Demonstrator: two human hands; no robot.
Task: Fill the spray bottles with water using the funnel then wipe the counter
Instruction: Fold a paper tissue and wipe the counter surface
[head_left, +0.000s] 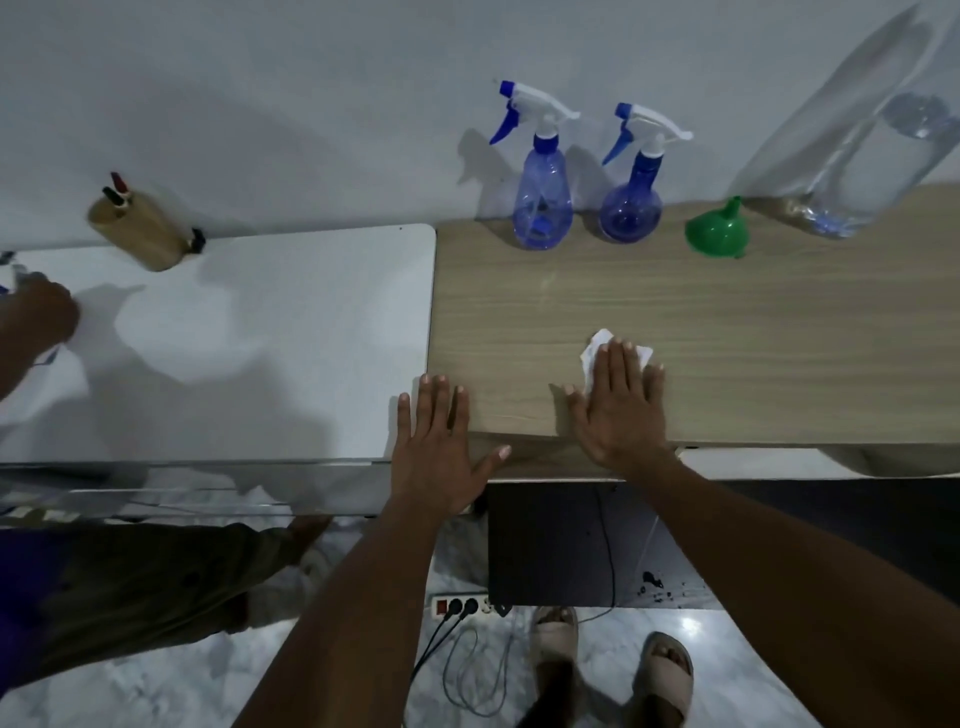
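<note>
The right hand (618, 410), fingers straight, presses a white tissue (597, 347) flat on the wooden desk (779, 338). The left hand (441, 447) rests open beside it. Blue spray bottles (543, 208) and green funnel (712, 233) stand beyond the fingertips. Even, overlapping strokes should wipe best. No writing is legible.

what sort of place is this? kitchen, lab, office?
Likely a home or small office room, not a kitchen: a wood-grain desk and white table abut along a plain wall, a pen holder stands on the table, and a power strip lies on the tiled floor.
</note>
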